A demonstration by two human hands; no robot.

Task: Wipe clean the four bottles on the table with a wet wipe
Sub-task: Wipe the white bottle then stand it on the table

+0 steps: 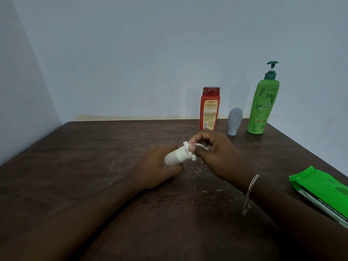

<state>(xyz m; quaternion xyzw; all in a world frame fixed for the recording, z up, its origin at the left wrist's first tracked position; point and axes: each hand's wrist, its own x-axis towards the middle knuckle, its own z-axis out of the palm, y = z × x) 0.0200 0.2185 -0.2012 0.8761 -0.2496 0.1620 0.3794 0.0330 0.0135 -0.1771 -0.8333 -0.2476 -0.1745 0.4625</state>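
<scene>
Fingers of the left hand [158,169] curl round a small white bottle [173,158], smooth, cylindrical and tilted, held just above the middle of the dark, wood-grained counter [94,157]. That grip is wrapped tight about its lower body. The right hand [216,153] pinches a crumpled white wet wipe [188,150] between thumb and fingertips against the bottle's upper end.

At the back of the counter, near the pale wall [131,53], three more stand upright:
- a flat-sided red bottle [210,110] with a red cap and a yellow label, its print too small to read;
- a rounded grey bottle [234,121], matte, resting on its narrow end;
- a tall green pump bottle [263,106], glossy, with "Henna" readable along its side.

A glossy green wipes pack [323,191] lies at the right edge, its white lettering blurred. A silver chain bracelet [250,189] circles the right wrist. White flecks speckle the counter.
</scene>
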